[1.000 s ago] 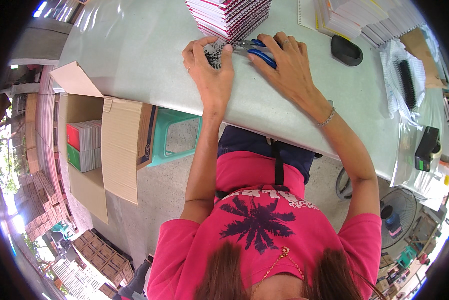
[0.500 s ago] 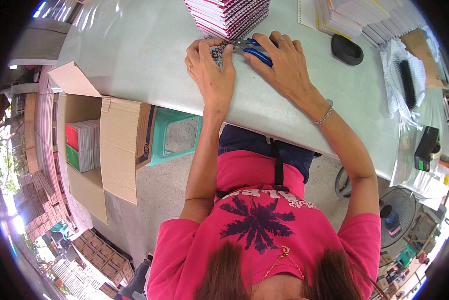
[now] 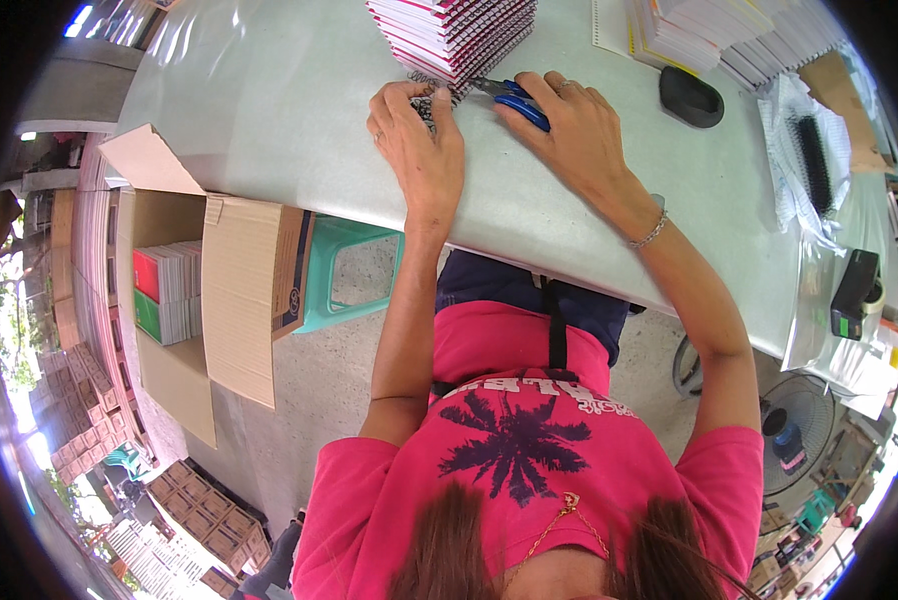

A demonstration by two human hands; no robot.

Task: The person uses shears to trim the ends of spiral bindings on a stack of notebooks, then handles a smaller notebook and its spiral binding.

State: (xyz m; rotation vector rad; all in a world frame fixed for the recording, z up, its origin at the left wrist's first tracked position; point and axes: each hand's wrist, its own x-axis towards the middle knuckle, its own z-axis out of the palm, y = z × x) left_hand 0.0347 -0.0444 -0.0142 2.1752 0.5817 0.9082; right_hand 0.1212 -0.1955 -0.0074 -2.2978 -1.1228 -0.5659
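Black wire coils (image 3: 425, 108), upper centre of frame, pinched in left hand (image 3: 419, 150), blue pliers (image 3: 524, 112), just right, held in right hand (image 3: 577, 130), spiral notebooks (image 3: 454, 38), stacked on table (image 3: 279, 130) at top edge, open carton (image 3: 239, 300) at left

Red-edged spiral notebook stack (image 3: 454, 40): top centre, on pale-green flat table (image 3: 299, 150)
Blue-handled metal pliers (image 3: 525, 112): upper centre, just below stack
Brown cardboard box (image 3: 239, 300): left of frame, beside turquoise plastic stool (image 3: 319, 280)
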